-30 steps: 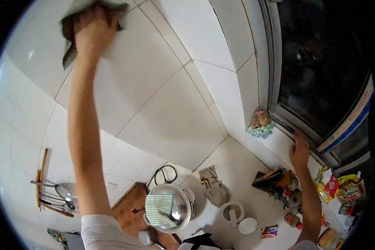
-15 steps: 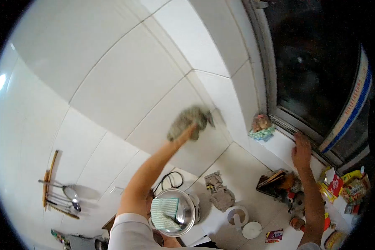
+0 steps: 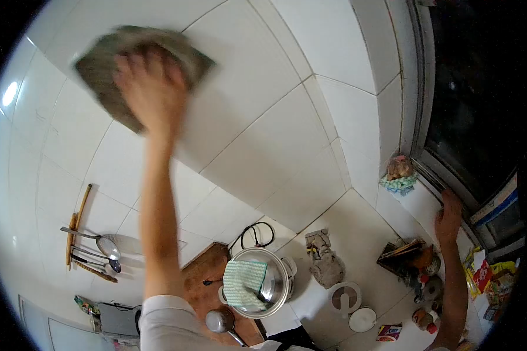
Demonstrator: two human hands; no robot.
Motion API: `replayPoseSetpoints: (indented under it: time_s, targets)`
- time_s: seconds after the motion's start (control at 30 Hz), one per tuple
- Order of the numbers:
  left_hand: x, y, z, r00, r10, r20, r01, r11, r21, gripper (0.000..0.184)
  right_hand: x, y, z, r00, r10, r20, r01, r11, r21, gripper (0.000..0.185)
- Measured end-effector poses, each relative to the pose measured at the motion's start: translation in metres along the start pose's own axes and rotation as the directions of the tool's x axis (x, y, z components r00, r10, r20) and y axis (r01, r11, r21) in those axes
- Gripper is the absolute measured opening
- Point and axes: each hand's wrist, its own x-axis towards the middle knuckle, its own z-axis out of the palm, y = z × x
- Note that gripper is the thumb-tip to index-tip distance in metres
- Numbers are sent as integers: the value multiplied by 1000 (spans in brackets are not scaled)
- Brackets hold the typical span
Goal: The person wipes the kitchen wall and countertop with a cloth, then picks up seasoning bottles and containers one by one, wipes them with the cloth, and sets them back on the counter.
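My left hand [image 3: 152, 90] presses a grey-green cleaning cloth [image 3: 108, 64] against the white tiled wall [image 3: 240, 76], high up on the left. The fingers lie spread over the cloth, and motion blurs both. My right hand [image 3: 449, 217] rests at the window ledge on the right, beside the window frame [image 3: 436, 172]. Its fingers are stretched out along the edge, with nothing seen in them. A small bag of brown items [image 3: 400, 168] sits on the ledge near that hand, over a green-and-white cloth [image 3: 399, 185].
Below stands a steel pot [image 3: 275, 286] with a striped cloth [image 3: 243, 284] on its lid. Near it are a saucepan [image 3: 220, 320], a grey rag [image 3: 327, 269] and a white lid [image 3: 362, 320]. Utensils [image 3: 107, 248] hang at left; food packets [image 3: 482, 275] and jars crowd the right.
My left hand has swept the cloth up and to the left across the wall. The view has shifted, while my right hand stays at the window ledge.
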Motion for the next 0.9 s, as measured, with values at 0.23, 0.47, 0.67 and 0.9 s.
replayPoseSetpoints:
  time_s: [0.23, 0.47, 0.67, 0.9]
  targets:
    - [-230, 158, -77, 456, 576, 679, 782, 106, -615, 36, 1, 4, -1, 999, -38, -32, 39, 999, 18, 59]
    - [-163, -31, 19, 765, 132, 630, 339, 750, -568, 36, 0, -10, -9, 1000, 29, -13, -28, 997, 71, 54]
    - [114, -126, 24, 950, -202, 238, 224, 972, -71, 57, -6, 0, 3, 997, -12, -70, 11, 1000, -24, 53]
    - [149, -36, 29, 985, -130, -111, 124, 991, -54, 56, 3, -8, -13, 996, -46, -76, 48, 998, 28, 52]
